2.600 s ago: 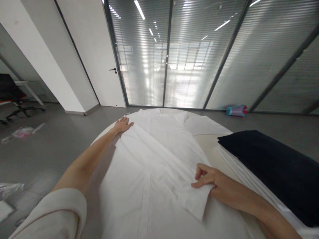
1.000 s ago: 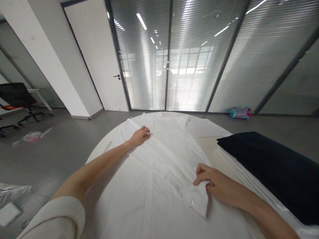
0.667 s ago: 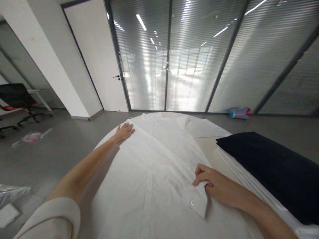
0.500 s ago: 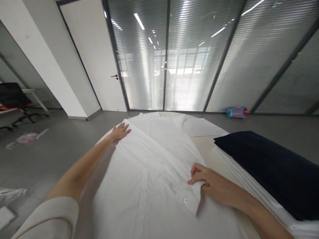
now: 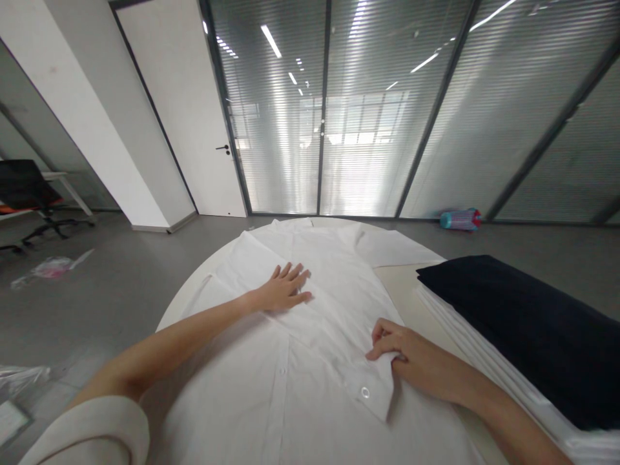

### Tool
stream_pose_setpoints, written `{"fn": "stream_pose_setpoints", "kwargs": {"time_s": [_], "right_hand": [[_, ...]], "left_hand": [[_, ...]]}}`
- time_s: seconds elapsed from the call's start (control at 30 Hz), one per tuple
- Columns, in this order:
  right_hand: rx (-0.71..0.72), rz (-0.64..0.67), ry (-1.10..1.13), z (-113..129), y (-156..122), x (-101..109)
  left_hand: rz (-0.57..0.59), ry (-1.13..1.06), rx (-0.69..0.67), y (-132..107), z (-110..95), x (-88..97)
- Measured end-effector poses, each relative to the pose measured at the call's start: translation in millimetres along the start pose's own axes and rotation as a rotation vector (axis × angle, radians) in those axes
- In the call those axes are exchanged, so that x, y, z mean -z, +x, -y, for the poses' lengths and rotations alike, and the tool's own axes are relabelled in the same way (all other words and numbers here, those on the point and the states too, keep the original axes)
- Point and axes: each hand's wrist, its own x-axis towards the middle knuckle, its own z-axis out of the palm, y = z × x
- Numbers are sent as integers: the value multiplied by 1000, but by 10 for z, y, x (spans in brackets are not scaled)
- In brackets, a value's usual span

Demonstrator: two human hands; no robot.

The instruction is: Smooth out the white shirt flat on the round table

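The white shirt [image 5: 295,342] lies flat across the round worktop [image 5: 398,279], left hand [image 5: 285,292] spread open on its chest, right hand [image 5: 411,363] pinching the sleeve [image 5: 361,381] already folded over, while the other sleeve [image 5: 397,248] near the far edge is not folded yet.

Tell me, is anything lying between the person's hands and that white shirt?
Nothing visible. The left hand lies flat on the white shirt, and the right hand pinches its folded sleeve near the cuff. The dark cloth lies off to the right, apart.
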Motion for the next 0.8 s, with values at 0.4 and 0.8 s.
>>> {"fn": "stream_pose_setpoints", "kwargs": {"time_s": [0.4, 0.8], "right_hand": [[-7, 12, -3, 28, -13, 8], [-31, 32, 14, 35, -1, 2]], "left_hand": [[-5, -8, -137, -39, -142, -15], [-68, 100, 486, 110, 1637, 193]]}}
